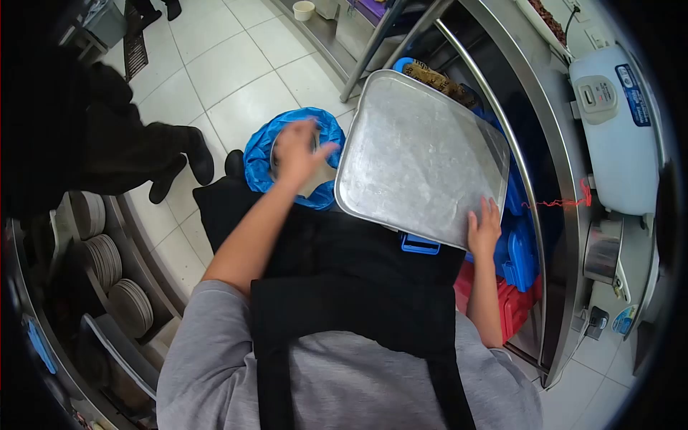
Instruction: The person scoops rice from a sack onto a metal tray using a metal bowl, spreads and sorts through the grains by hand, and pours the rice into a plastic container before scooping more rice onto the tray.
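A large square metal tray with a raised rim lies in front of me, over blue containers. The fingers of my right hand are spread and rest on the tray's near right edge. Left of the tray is a round bin lined with a blue plastic bag. Over the bin's opening is my left hand, blurred by motion, with its thumb held apart from the fingers. Whether it holds anything is not visible. Beneath it a pale round thing shows in the bin, partly hidden by the hand.
A person in dark trousers and black shoes stands at the left. Stacked plates sit on shelves at the lower left. A curved steel bar runs along the right, beside blue boxes and a red box.
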### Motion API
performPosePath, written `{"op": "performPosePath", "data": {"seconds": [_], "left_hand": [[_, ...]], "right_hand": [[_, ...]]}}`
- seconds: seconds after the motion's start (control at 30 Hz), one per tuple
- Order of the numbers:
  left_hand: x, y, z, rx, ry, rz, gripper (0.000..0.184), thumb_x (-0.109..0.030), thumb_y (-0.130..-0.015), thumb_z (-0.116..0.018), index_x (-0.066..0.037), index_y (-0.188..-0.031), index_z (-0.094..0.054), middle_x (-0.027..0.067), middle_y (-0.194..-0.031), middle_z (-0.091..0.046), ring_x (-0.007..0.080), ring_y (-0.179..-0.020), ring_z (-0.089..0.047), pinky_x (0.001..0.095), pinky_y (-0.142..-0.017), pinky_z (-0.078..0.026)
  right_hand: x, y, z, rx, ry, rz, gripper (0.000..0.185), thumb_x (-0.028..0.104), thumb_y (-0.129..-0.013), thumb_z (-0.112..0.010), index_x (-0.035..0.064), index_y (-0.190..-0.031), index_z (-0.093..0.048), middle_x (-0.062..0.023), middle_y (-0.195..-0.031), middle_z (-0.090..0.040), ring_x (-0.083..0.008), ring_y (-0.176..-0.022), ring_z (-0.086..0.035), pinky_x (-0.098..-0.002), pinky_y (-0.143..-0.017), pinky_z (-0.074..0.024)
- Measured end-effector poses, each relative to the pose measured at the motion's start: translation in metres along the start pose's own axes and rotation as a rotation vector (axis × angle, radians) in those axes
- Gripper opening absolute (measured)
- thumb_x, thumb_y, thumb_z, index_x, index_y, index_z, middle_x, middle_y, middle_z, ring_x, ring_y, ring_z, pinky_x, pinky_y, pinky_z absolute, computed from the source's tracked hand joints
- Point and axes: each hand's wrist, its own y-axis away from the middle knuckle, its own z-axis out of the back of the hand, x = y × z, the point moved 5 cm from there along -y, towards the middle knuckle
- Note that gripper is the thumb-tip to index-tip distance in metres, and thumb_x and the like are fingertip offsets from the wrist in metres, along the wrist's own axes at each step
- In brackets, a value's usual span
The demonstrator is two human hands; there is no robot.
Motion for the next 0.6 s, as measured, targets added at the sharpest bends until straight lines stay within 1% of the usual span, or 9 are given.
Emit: {"op": "performPosePath", "data": {"seconds": [0.1, 0.17, 0.2, 0.23, 0.3, 0.37, 0.47, 0.53, 0.6], "left_hand": [[0.118, 0.014, 0.003, -0.155, -0.288, 0.507, 0.061, -0.031, -0.074, -0.071, -0.004, -0.124, -0.051, 0.0178, -0.11, -0.056, 0.0336, -0.102, -0.054, 0.0422, -0.093, -0.041], [0.161, 0.026, -0.026, 0.278, -0.169, 0.553, 0.06, -0.026, -0.074, -0.07, -0.008, -0.127, -0.049, 0.0182, -0.114, -0.056, 0.034, -0.105, -0.054, 0.0416, -0.092, -0.043], [0.137, 0.025, -0.025, 0.499, -0.239, 0.531, 0.059, -0.016, -0.075, -0.065, -0.015, -0.131, -0.046, 0.02, -0.12, -0.053, 0.0338, -0.11, -0.053, 0.0412, -0.091, -0.044], [0.142, 0.028, -0.036, 0.513, -0.242, 0.536, 0.059, -0.016, -0.075, -0.065, -0.015, -0.131, -0.046, 0.02, -0.12, -0.053, 0.0338, -0.11, -0.053, 0.0412, -0.091, -0.044], [0.148, 0.023, -0.053, 0.343, -0.124, 0.41, 0.059, -0.009, -0.077, -0.059, -0.023, -0.132, -0.045, 0.0183, -0.121, -0.053, 0.0354, -0.107, -0.054, 0.0419, -0.09, -0.044], [0.115, 0.009, -0.04, 0.355, -0.142, 0.354, 0.062, -0.002, -0.078, -0.049, -0.029, -0.133, -0.043, 0.0166, -0.126, -0.05, 0.0375, -0.101, -0.057, 0.0421, -0.085, -0.048], [0.102, -0.001, -0.041, 0.358, -0.29, 0.14, 0.075, 0.004, -0.078, -0.041, -0.043, -0.136, -0.033, 0.0143, -0.138, -0.037, 0.0349, -0.086, -0.063, 0.0415, -0.072, -0.053], [0.103, 0.005, -0.046, 0.405, -0.359, 0.116, 0.074, 0.002, -0.079, -0.041, -0.044, -0.136, -0.032, 0.0135, -0.139, -0.036, 0.0335, -0.087, -0.063, 0.0413, -0.072, -0.053], [0.099, 0.011, -0.052, 0.491, -0.405, 0.105, 0.069, -0.002, -0.083, -0.04, -0.046, -0.135, -0.033, 0.0123, -0.141, -0.033, 0.0317, -0.091, -0.064, 0.0403, -0.077, -0.053]], "right_hand": [[0.044, -0.009, 0.008, -0.051, 0.0, 0.149, 0.047, 0.022, -0.082, -0.06, 0.0127, -0.127, -0.051, -0.0151, -0.136, -0.04, -0.0337, -0.126, -0.038, -0.0462, -0.101, -0.0301], [0.081, -0.03, 0.042, -0.156, -0.135, 0.323, 0.046, 0.019, -0.081, -0.062, 0.0142, -0.126, -0.052, -0.0145, -0.135, -0.042, -0.0331, -0.124, -0.04, -0.0454, -0.101, -0.0293], [0.097, -0.044, 0.068, -0.246, -0.098, 0.417, 0.046, 0.018, -0.08, -0.062, 0.014, -0.125, -0.053, -0.014, -0.133, -0.044, -0.0332, -0.123, -0.041, -0.0441, -0.1, -0.0303], [0.114, -0.06, 0.096, -0.332, -0.062, 0.507, 0.045, 0.017, -0.08, -0.062, 0.0138, -0.124, -0.054, -0.0134, -0.132, -0.046, -0.0334, -0.122, -0.043, -0.0428, -0.099, -0.0313], [0.135, -0.096, 0.153, -0.524, -0.111, 0.631, 0.043, 0.019, -0.08, -0.064, 0.0151, -0.122, -0.056, -0.0112, -0.129, -0.049, -0.0318, -0.119, -0.046, -0.0399, -0.098, -0.0332], [0.144, -0.135, 0.189, -0.631, 0.095, 0.625, 0.041, 0.026, -0.081, -0.064, 0.0163, -0.121, -0.056, -0.0098, -0.127, -0.05, -0.0296, -0.115, -0.049, -0.0393, -0.097, -0.036], [0.128, -0.214, 0.19, -0.618, 0.169, 0.649, 0.045, 0.041, -0.086, -0.058, 0.0173, -0.123, -0.054, -0.01, -0.13, -0.048, -0.0298, -0.115, -0.05, -0.0411, -0.097, -0.0371], [0.124, -0.249, 0.173, -0.597, 0.237, 0.523, 0.055, 0.053, -0.088, -0.049, 0.0158, -0.128, -0.05, -0.0131, -0.129, -0.049, -0.0315, -0.118, -0.049, -0.04, -0.098, -0.0371], [0.134, -0.266, 0.168, -0.48, 0.165, 0.55, 0.057, 0.052, -0.089, -0.047, 0.0148, -0.133, -0.045, -0.0155, -0.131, -0.047, -0.0316, -0.123, -0.043, -0.0388, -0.101, -0.0341]]}}
